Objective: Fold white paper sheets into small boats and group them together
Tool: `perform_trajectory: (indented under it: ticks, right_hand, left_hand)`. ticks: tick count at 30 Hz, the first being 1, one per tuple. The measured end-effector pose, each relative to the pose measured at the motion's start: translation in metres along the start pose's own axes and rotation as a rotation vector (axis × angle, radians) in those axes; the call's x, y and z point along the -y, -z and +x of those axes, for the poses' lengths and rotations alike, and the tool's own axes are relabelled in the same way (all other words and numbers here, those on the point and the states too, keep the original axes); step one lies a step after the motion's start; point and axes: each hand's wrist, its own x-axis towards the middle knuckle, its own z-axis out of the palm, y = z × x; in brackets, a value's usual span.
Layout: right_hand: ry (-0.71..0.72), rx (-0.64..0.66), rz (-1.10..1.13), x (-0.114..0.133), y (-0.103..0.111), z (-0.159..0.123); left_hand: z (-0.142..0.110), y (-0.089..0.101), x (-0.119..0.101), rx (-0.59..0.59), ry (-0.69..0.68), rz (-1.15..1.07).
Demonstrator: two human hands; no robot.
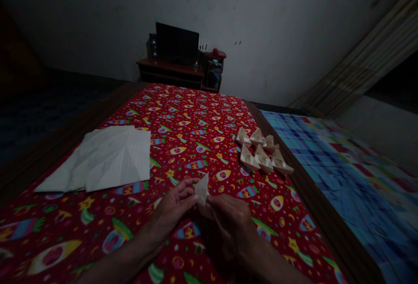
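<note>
Between my two hands, above the red patterned cloth (pixel 192 144), is a small piece of folded paper (pixel 202 189) with a pointed top. My left hand (pixel 178 199) pinches its left side between thumb and fingers. On the lower right side, the fingertips of my right hand (pixel 231 214) close on the same paper. Several folded paper boats (pixel 261 157) stand in two rows on the cloth to the right, apart from my hands. A fanned stack of pale paper sheets (pixel 111 157) lies at the left.
A dark wooden edge (pixel 294 162) borders the cloth on the right, with a blue checked sheet (pixel 313 166) beyond it. At the far wall a black screen (pixel 177 41) stands on a wooden cabinet (pixel 170 68). A curtain (pixel 355 53) hangs at the right.
</note>
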Motion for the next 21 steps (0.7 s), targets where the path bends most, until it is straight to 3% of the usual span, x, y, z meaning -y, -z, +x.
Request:
perform_trajectory:
  ticks: [8,12,17,19,21]
  right_hand:
    - [-0.391,0.025,0.125,0.001,0.006,0.011]
    - [-0.471,-0.005,0.123,-0.013,0.021,0.015]
    - [-0.431,-0.237,-0.098,-0.051,0.084,0.029]
    - [-0.39,-0.243,-0.264,-0.072,0.113,0.037]
    - [-0.356,-0.165,-0.376,-0.093,0.134,0.043]
  left_hand:
    - [0.003,0.003,0.01,0.169,-0.072,-0.185]
    - [0.005,0.009,0.013,0.199,-0.084,-0.156]
    - [0.003,0.014,0.007,0.159,-0.056,-0.134]
    - [0.004,0.015,0.006,0.125,-0.042,-0.151]
    - [0.004,0.015,0.006,0.108,-0.034,-0.163]
